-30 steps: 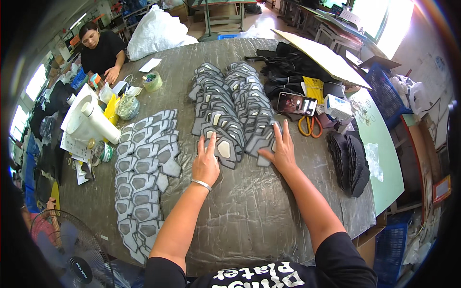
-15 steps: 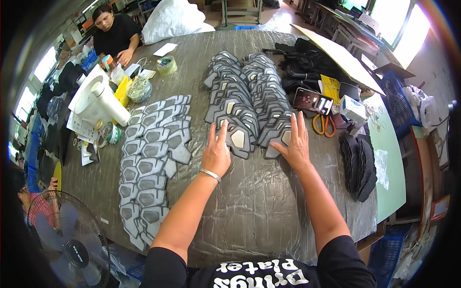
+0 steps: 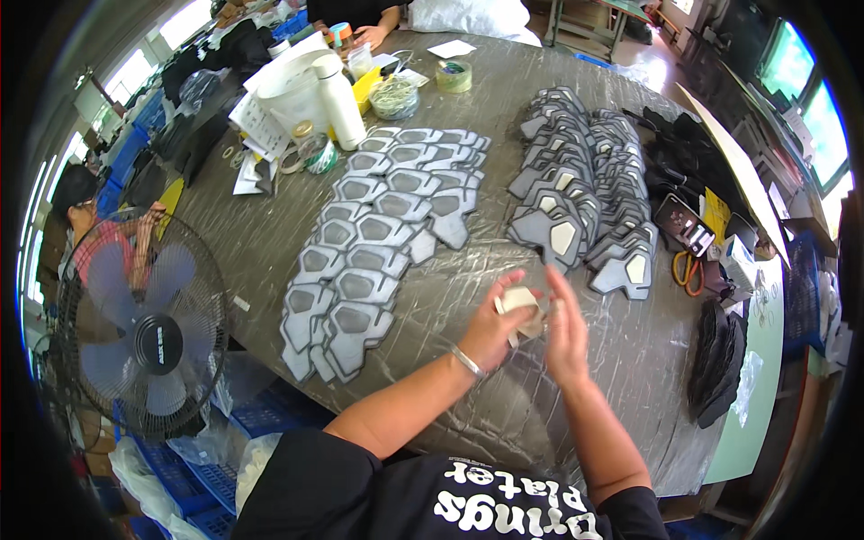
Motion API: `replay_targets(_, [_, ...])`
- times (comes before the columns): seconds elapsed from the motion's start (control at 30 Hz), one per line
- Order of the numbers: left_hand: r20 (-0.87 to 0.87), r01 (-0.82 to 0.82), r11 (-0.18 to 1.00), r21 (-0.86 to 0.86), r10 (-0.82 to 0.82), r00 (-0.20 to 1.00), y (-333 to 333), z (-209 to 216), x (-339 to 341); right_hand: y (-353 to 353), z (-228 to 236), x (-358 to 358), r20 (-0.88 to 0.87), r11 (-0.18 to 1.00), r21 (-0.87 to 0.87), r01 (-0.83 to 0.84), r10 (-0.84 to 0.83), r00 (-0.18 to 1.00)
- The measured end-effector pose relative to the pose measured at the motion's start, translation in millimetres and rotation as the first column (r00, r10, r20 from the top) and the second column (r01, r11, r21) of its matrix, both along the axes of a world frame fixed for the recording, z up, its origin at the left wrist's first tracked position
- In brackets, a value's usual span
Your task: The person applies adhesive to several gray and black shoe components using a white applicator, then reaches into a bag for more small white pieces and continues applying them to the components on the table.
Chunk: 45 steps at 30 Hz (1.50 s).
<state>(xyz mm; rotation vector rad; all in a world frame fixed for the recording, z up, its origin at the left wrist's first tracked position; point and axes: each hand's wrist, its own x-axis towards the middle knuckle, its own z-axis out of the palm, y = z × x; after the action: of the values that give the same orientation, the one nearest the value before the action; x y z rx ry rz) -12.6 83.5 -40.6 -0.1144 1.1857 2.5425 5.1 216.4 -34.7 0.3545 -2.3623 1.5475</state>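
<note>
My left hand (image 3: pixel 490 340) is closed around a few small cream-coloured, angular flat pieces (image 3: pixel 519 303). Close by on its right, my right hand (image 3: pixel 566 342) is held edge-on with its fingers stretched out, and I see nothing gripped in it. Both hands are above the near part of the table. Beyond them lie two overlapping rows of grey shaped pads: the left row (image 3: pixel 551 216) and the right row (image 3: pixel 627 261). Cream patches show on several of these pads. To the left is a broader spread of grey pads with grey patches (image 3: pixel 367 261).
Toward the far left stand a white bottle (image 3: pixel 340 103), a white bucket (image 3: pixel 288 97) and tape rolls (image 3: pixel 454 76). On the right are a phone (image 3: pixel 684 225), orange-handled scissors (image 3: pixel 688 273) and stacked black pieces (image 3: pixel 717 362). A fan (image 3: pixel 148 337) stands left of the table. Another person sits across.
My hands have drawn back from the front ends of the two pad rows and come together. Cream pieces now show in my left hand. The view has turned left.
</note>
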Motion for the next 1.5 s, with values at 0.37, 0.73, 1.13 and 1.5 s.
replay_targets(0.37, [0.128, -0.193, 0.981, -0.024, 0.194, 0.972, -135.3, 16.5, 112.9, -65.6, -11.0, 15.0, 0.548, 0.923, -0.321, -0.213, 0.364, 0.753])
replay_targets(0.73, [-0.051, -0.375, 0.674, -0.637, 0.448, 0.892, -357.8, 12.0, 77.4, -168.0, 12.4, -29.4, 0.694, 0.800, -0.572, 0.180, 0.356, 0.626])
replay_targets(1.13, [0.081, -0.039, 0.717, -0.696, 0.133, 0.988, -375.2, 0.1, -14.5, -208.3, -4.7, -87.7, 0.823, 0.908, -0.327, 0.264, 0.135, 0.552])
replay_targets(1.5, [0.082, 0.005, 0.697, -0.717, 0.076, 0.994, -373.3, 2.3, -20.0, -223.7, 6.1, -88.1, 0.769, 0.932, -0.284, 0.223, 0.083, 0.633])
